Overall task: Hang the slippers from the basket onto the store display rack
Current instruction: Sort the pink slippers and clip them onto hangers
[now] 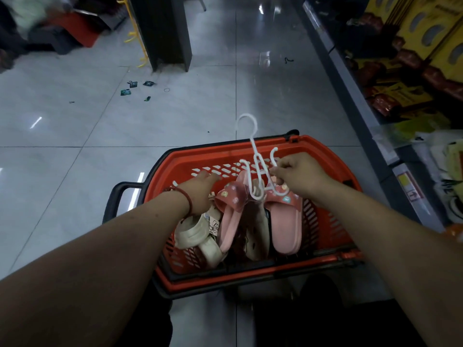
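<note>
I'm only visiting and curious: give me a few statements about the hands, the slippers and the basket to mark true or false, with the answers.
1. The right hand pinches the white hanger. True.
2. The pink slippers already hang on a store rack. False: they are hooked on the hanger, over the orange basket.
3. Cream slippers lie in the basket. True.
4. The left hand grips the hanger too. False: it reaches into the basket near the cream slippers with its fingers straight, apart from the hanger.
</note>
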